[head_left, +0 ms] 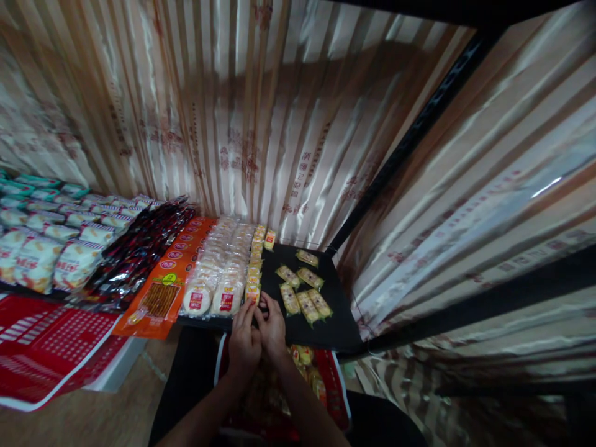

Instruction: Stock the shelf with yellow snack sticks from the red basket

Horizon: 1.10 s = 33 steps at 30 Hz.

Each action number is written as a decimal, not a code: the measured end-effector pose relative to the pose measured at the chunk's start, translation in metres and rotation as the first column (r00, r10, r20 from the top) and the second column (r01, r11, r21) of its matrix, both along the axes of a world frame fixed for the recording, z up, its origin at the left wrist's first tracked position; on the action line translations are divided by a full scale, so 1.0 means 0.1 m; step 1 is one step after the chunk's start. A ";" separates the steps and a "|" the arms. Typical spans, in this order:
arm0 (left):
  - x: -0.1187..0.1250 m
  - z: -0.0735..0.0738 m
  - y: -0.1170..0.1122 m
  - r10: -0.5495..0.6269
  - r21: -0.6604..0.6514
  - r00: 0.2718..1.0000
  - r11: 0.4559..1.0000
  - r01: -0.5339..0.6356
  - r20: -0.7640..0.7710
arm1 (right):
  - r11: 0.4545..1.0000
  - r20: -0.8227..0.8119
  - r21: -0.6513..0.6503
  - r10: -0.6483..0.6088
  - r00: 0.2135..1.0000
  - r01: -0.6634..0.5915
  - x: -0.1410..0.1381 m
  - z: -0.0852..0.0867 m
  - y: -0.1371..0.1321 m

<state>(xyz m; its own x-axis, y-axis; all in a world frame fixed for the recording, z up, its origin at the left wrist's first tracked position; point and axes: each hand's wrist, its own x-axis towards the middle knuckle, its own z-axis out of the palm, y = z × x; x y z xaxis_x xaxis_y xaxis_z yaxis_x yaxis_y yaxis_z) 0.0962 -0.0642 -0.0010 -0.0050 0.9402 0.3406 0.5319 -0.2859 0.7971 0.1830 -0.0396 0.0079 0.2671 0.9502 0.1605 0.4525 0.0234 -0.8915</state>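
My left hand point(246, 341) and my right hand point(272, 326) meet at the shelf's front edge. Their curled fingers close on the nearest small yellow snack packet point(252, 292), at the front end of a narrow row. The fingers partly cover that packet. Behind it the row of yellow packets point(256, 264) runs to the back, with one packet point(269, 239) standing beside its far end. Left of the row lie clear-wrapped round white crackers point(226, 298) with red labels. Several flat yellowish-green packets point(291, 299) lie loose to the right on the black shelf point(342, 310).
Orange snack bags point(161, 301), dark shiny packets point(135, 254) and white bags point(77, 264) fill the shelf leftward. A red basket point(344, 388) with yellow packets sits below my forearms. Another red basket point(51, 347) stands lower left. A black post point(410, 149) slants up before the striped curtain point(261, 124).
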 end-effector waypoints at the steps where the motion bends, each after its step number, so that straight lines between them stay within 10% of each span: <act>1: -0.01 0.01 -0.01 0.001 0.004 1.000 1.000 0.000 -0.009 | 1.000 -0.010 0.018 -0.010 1.000 0.011 0.00 0.00 -0.03; 16: 0.26 0.12 -0.34 -0.115 -0.095 0.993 0.989 0.116 0.020 | 0.979 0.129 0.142 -0.163 0.978 0.144 0.49 0.00 -0.55; 33: 0.79 0.32 0.29 -0.055 -0.408 0.993 0.908 0.092 0.103 | 0.986 0.395 0.026 -0.163 0.904 0.166 0.73 0.07 -0.31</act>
<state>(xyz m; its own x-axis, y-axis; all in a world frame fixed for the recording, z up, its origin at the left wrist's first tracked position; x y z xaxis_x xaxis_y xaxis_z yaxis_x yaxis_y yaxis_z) 0.1756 -0.0350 0.0314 0.0575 0.9955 -0.0756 0.4455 0.0422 0.8943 0.2562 -0.0710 0.0148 0.3363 0.9000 0.2774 0.7642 -0.0886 -0.6389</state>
